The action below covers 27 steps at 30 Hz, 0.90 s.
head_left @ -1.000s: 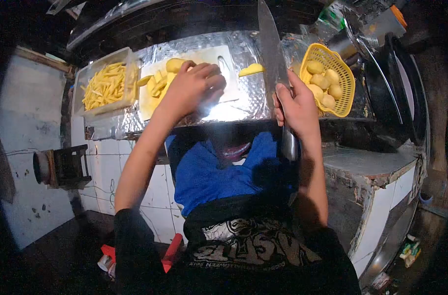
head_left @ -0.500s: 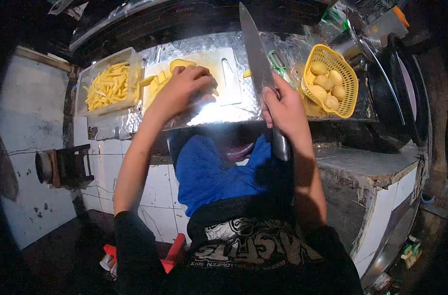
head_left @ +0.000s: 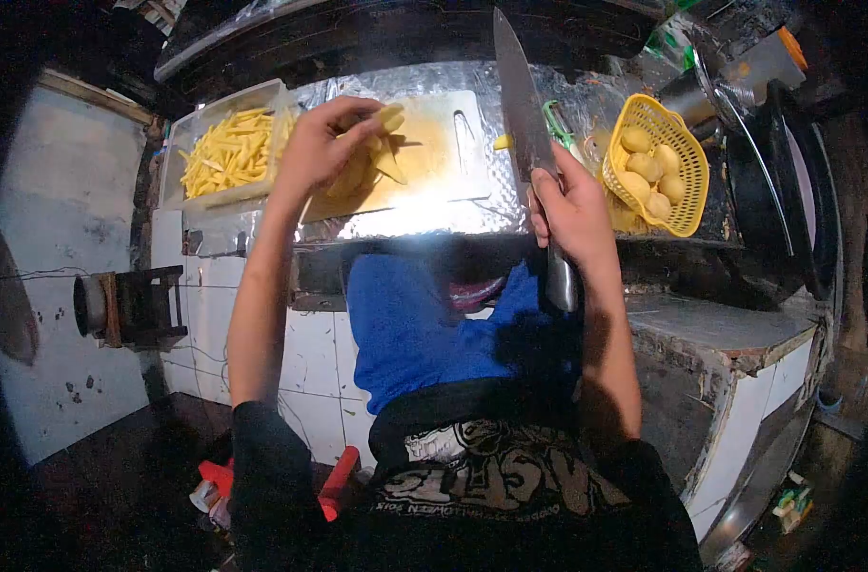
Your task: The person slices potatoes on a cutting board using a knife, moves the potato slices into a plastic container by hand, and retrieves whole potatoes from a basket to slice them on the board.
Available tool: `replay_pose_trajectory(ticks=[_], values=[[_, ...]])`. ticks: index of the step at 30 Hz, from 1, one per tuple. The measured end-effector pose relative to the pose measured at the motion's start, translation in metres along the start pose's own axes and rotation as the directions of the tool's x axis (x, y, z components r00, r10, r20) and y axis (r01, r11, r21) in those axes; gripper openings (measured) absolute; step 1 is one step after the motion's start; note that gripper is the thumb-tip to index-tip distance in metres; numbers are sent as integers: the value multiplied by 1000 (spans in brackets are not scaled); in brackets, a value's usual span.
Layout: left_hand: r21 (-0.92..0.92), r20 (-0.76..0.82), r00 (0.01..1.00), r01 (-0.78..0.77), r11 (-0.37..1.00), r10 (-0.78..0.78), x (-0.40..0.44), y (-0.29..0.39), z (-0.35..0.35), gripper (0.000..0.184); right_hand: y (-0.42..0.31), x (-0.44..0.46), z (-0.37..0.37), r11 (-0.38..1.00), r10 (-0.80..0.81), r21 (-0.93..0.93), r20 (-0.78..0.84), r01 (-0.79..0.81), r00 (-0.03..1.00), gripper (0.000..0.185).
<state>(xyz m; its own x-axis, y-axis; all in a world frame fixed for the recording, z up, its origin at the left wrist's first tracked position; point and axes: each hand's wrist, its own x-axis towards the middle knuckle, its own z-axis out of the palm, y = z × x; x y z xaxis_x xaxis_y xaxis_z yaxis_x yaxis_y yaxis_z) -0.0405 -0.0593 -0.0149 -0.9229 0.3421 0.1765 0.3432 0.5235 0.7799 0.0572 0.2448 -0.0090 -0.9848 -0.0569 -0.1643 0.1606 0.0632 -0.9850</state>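
Observation:
Above the cutting board [head_left: 439, 162], my left hand [head_left: 327, 145] pinches a potato slice [head_left: 388, 117] between thumb and fingers. More cut potato pieces [head_left: 384, 162] lie on the board below it, partly hidden by the hand. My right hand [head_left: 575, 205] is closed around a large kitchen knife [head_left: 522, 95], held to the right of the board with its blade pointing up and away from me. Left of the board stands a clear plastic container [head_left: 175, 170] with many potato sticks [head_left: 229, 153] in it.
A yellow basket [head_left: 693, 195] of peeled potatoes [head_left: 646, 168] stands at the right. Near the knife are a green-handled peeler [head_left: 556, 122] and a small potato piece [head_left: 503, 141]. A dark round pan [head_left: 782, 181] leans at the far right. Foil [head_left: 377, 81] covers the counter.
My left hand has moved left and lifted a slice from the potato pieces. The right hand keeps its hold on the knife. The whole view has shifted slightly.

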Motion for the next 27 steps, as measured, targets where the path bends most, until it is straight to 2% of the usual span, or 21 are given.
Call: replay_pose_trajectory(ticks=[1, 2, 3, 6, 8, 9, 11, 12, 14, 15, 17, 18, 20, 21, 23, 25, 27], values=[[-113, 39, 987, 158, 981, -155, -2, -1, -5, 25, 1, 0, 0, 1000, 0, 2, 0, 0, 1000, 46], [-26, 73, 983, 171, 985, -169, -4, -1, -14, 29, 1, 0, 0, 1000, 0, 5, 0, 0, 1000, 46], [-23, 75, 982, 173, 985, -171, -7, -6, -19, 29, 0, 0, 1, 1000, 11, 11, -10, -11, 1000, 46], [-110, 125, 973, 209, 972, -195, -12, -15, -30, 30, -1, -1, 3, 999, 32, 17, -17, -32, 999, 47], [8, 145, 973, 178, 984, -177, -13, -14, -37, 35, 0, -1, 5, 999, 43, 17, -10, -42, 999, 47], [9, 144, 973, 180, 984, -179, -14, -12, -36, 35, 1, -1, 6, 999, 35, 11, -14, -35, 999, 46], [266, 33, 987, 142, 954, -156, -15, -6, -29, 33, 1, 1, 7, 1000, 26, 4, -18, -26, 999, 45], [265, 34, 987, 141, 954, -155, -14, -5, -26, 33, 1, 1, 6, 999, 51, 9, -10, -51, 999, 44], [567, 18, 1000, -11, 824, 2, -11, -4, -20, 25, 1, 0, 4, 997, 80, 13, -9, -80, 997, 43], [564, 21, 1000, -15, 826, 4, -10, 1, -15, 25, 1, -1, 2, 998, 59, 23, -17, -58, 998, 41], [587, -49, 996, 91, 804, -77, -6, 13, -5, 18, -1, -2, -3, 999, 35, 30, -32, -34, 999, 40], [583, -42, 997, 83, 808, -72, -4, 22, 1, 18, -3, -5, -6, 1000, 24, 17, -45, -24, 999, 40], [525, -51, 988, -100, 845, 149, 1, 40, 19, 21, -8, -11, -13, 1000, 17, -1, -66, -17, 998, 39], [416, 13, 979, -189, 889, 202, 9, 37, 33, 22, -11, -15, -16, 1000, 11, 20, -101, -9, 995, 42], [409, 112, 962, -274, 870, 250, 17, 57, 67, 23, -19, -20, -20, 999, 5, 42, -136, 1, 991, 45], [325, 112, 961, -277, 904, 253, 30, 67, 105, 23, -26, -25, -26, 998, -22, 51, -169, 31, 985, 45], [444, 154, 945, -327, 835, 288, 41, 70, 130, 20, -27, -29, -30, 998, -29, 54, -194, 40, 981, 46]])
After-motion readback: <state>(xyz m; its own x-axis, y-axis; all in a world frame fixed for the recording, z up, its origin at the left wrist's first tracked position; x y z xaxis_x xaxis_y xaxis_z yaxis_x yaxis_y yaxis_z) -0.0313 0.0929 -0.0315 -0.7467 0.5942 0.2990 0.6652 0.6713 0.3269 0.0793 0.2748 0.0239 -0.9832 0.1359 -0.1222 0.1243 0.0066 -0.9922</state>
